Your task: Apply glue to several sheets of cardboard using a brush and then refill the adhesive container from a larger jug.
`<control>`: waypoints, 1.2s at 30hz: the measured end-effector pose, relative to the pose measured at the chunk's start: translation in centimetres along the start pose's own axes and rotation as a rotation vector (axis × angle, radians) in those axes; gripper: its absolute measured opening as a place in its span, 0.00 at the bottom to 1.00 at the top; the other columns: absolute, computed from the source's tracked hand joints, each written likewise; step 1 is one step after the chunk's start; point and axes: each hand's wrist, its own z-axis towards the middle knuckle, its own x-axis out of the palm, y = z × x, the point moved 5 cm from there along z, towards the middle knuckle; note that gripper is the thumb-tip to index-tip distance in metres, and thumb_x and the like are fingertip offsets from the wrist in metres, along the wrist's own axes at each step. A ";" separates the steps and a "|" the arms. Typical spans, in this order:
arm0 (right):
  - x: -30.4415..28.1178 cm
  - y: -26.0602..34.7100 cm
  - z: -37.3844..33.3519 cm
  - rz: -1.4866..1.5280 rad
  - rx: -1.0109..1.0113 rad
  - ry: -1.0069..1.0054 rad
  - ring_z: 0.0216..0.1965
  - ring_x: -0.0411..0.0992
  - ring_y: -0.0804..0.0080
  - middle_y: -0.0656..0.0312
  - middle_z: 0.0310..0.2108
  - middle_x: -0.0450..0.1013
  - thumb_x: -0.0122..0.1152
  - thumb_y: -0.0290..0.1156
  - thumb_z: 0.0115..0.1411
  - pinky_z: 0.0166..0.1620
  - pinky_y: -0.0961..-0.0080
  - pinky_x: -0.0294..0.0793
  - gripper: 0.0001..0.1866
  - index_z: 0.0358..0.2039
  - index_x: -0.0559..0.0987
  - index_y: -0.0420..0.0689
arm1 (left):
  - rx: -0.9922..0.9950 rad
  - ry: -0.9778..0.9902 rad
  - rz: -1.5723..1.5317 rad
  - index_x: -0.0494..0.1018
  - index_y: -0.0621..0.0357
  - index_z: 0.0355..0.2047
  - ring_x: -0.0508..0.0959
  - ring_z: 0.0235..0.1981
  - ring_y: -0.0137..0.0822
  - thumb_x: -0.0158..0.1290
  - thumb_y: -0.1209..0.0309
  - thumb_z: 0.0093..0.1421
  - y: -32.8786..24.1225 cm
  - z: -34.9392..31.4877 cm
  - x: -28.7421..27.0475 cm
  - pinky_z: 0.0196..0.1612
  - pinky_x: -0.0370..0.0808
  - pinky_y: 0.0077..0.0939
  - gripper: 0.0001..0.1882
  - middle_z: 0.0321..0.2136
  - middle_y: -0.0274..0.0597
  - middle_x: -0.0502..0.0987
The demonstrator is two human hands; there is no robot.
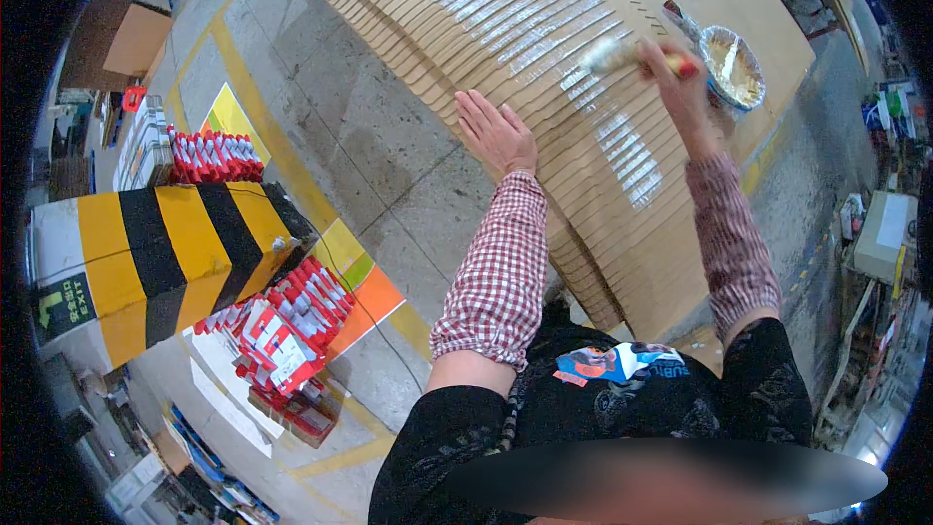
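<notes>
right grip (677, 83) holds brush (607, 56), left grip (500, 139) by layered cardboard (575, 190)

The cardboard sheets (607, 243) look matt to me, with glossy strips (533, 15) across them. Those sleeves (496, 272) are crinkled cloth.

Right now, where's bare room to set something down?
Grey concrete floor between the yellow painted line and the fanned brown cardboard sheets; also the plain brown cardboard beyond the round pale bowl. Crowded: around that bowl, where your right hand holds a blurred white-headed brush.
</notes>
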 end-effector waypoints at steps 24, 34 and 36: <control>2.9 -4.2 7.3 -0.252 0.022 0.108 0.16 0.67 0.84 0.67 0.13 0.70 0.61 0.40 0.55 0.19 0.84 0.65 0.17 0.21 0.77 0.37 | -0.042 0.107 -0.058 0.45 0.68 0.61 0.43 0.65 0.49 0.31 0.65 0.63 0.0 -0.1 -0.7 0.65 0.39 0.40 0.29 0.64 0.55 0.42; 2.4 -3.0 10.5 -0.029 0.054 0.033 0.17 0.69 0.83 0.65 0.16 0.72 0.58 0.40 0.57 0.21 0.84 0.67 0.18 0.21 0.77 0.37 | -0.038 0.077 -0.060 0.45 0.68 0.61 0.43 0.65 0.47 0.32 0.65 0.62 -0.6 0.1 -0.3 0.64 0.40 0.39 0.29 0.64 0.54 0.42; 1.2 -6.3 10.0 -0.061 0.089 0.041 0.17 0.69 0.82 0.64 0.17 0.72 0.56 0.39 0.58 0.21 0.84 0.66 0.17 0.21 0.77 0.37 | -0.044 0.097 -0.049 0.45 0.69 0.61 0.43 0.65 0.47 0.32 0.65 0.62 -0.5 -0.1 -0.3 0.64 0.40 0.39 0.29 0.64 0.54 0.42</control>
